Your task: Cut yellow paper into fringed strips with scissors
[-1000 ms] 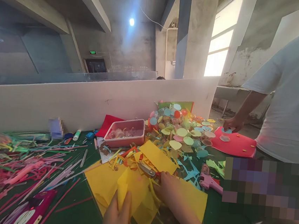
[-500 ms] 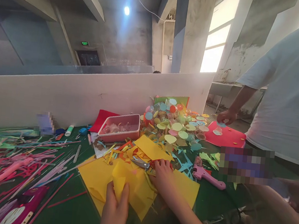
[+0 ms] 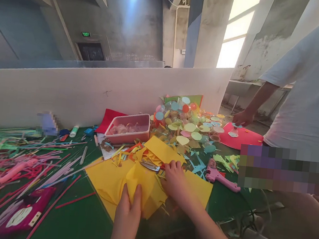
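Note:
My left hand (image 3: 130, 203) pinches a folded yellow sheet (image 3: 134, 177), its thumb and fingers on either side of the raised fold. To its right, my right hand (image 3: 175, 178) is curled over the red handle of a pair of scissors (image 3: 149, 166), whose metal blades point left. The handle is largely hidden under the fingers. More yellow sheets (image 3: 198, 186) lie beneath both hands. Behind the scissors are a yellow strip (image 3: 163, 152) and a heap of yellow and orange scraps (image 3: 127, 157).
A pink tray (image 3: 128, 136) holds clear balls. Beside it is a pile of coloured paper discs (image 3: 189, 127). A pink glue gun (image 3: 220, 177) lies right of my hands. Pipe cleaners (image 3: 10, 172) and a magenta device (image 3: 28, 212) are at left. A co-worker's hand (image 3: 243, 118) is over a red sheet.
My left hand has shifted slightly right and up, and the yellow fold now stands more upright in it. My right hand stays at the scissors. The camera view has tilted down slightly.

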Available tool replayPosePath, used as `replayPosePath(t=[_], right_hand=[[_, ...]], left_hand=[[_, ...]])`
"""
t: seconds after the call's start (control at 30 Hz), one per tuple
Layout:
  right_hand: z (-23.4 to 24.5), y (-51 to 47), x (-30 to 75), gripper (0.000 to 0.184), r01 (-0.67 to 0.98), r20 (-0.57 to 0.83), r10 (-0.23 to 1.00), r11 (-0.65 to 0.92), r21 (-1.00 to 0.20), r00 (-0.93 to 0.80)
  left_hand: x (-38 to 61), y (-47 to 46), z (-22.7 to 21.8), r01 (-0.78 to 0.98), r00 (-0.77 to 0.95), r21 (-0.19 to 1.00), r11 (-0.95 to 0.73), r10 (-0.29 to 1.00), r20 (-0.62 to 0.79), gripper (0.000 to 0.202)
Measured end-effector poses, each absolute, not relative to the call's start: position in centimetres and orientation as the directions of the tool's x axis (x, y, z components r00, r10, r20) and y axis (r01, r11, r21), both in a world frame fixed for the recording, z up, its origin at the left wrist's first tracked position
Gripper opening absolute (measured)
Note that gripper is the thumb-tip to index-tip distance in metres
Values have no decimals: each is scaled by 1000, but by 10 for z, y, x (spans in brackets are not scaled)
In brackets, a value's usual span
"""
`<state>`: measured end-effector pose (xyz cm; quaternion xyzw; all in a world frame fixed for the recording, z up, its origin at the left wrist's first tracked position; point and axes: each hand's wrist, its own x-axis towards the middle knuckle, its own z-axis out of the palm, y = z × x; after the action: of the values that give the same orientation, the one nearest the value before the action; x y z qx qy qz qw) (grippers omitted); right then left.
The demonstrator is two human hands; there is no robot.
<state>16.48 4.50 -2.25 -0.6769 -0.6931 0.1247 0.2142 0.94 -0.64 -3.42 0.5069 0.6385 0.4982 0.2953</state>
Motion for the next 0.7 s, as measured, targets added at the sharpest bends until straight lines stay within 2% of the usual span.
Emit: replayPosePath(t=[0.1, 0.2, 0.3, 0.4, 0.47, 0.6, 0.7], right_hand=[[-8, 36, 165, 27, 781, 131, 991, 90, -618, -10], [4, 24, 166, 34, 596, 84, 992, 125, -794, -96], [4, 14, 167, 34, 418, 32, 981, 111, -902, -192], [-6, 11, 167, 25, 313, 6, 977, 73, -947, -212], [-12, 12, 168, 20, 265, 4, 980, 58, -962, -200], [-18, 12, 171, 19, 216, 33, 990, 63, -974, -139], [-19, 11, 174, 22, 217, 48, 995, 67, -974, -91]], left_hand=[[4, -4, -35, 340, -294, 941, -2, 950, 109, 44], [4, -4, -31, 329, -258, 944, -3, 962, 93, 39], [7, -6, -26, 322, -245, 947, 1, 966, 82, 43], [8, -7, -23, 291, -261, 957, 8, 963, 72, 53], [6, -8, -22, 243, -248, 970, 22, 968, 40, 51], [3, -7, -22, 121, -197, 990, 75, 979, -50, 45], [0, -5, -24, 80, -223, 993, 89, 972, -69, 45]])
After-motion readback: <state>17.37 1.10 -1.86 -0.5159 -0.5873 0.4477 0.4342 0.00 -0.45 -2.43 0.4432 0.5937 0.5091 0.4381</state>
